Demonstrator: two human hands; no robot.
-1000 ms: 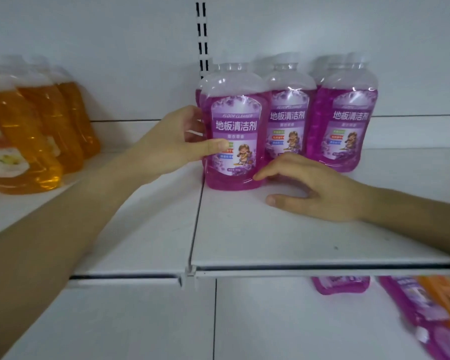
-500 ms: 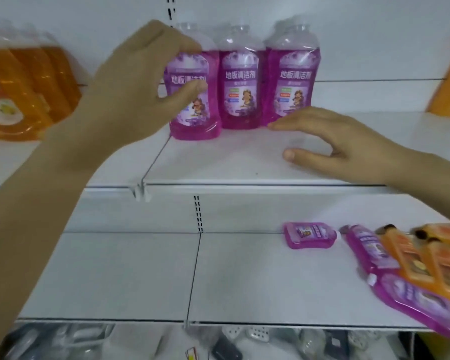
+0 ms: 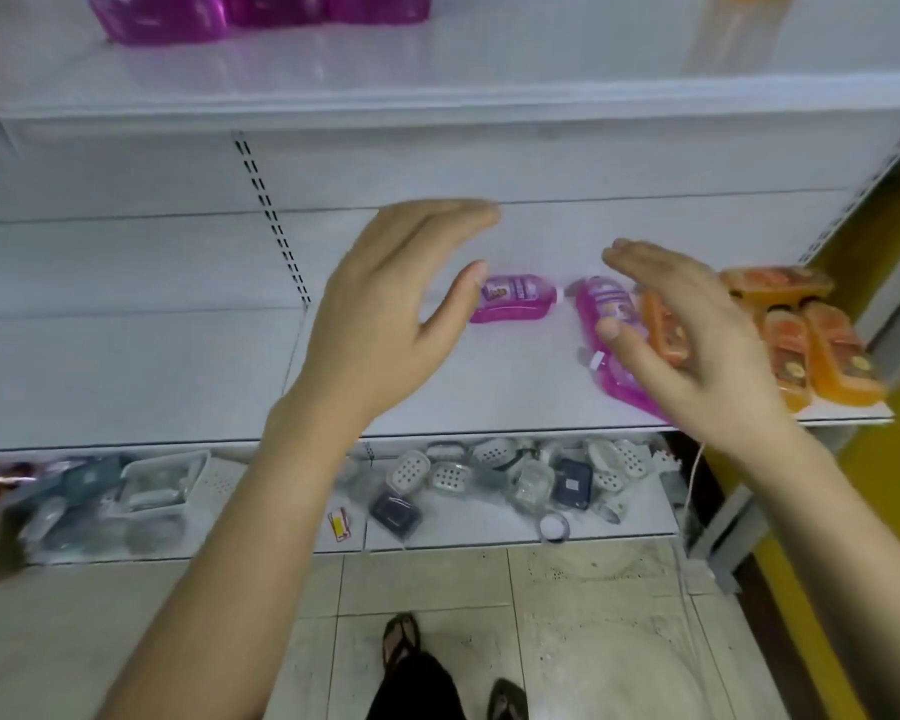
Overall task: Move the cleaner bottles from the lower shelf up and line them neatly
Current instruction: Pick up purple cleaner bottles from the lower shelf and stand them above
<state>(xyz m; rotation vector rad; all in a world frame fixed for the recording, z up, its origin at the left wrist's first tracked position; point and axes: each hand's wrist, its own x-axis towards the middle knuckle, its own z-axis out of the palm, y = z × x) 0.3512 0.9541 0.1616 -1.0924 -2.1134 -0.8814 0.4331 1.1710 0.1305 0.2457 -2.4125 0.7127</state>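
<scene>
The bottle (image 3: 514,299) lay flat on the lower shelf (image 3: 126,366), long axis 9-to-3, cap at 3 o'clock. It sat at 3 o'clock of the left hand (image 3: 380,324), the nearer one, just beside its thumb. That hand and the right hand (image 3: 687,335) were spread, holding nothing.

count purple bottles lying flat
3 purple bottles on the lower shelf: one by the left hand, one right of it, one nearer the front behind the right hand, which may hide more.

Soft, even, diffuse light is seen throughout, and shadows are faint. Motion blur smears the upper shelf (image 3: 437,80) and fingertips. Straight shelf edges are bent by wide-angle distortion near the borders.
</scene>
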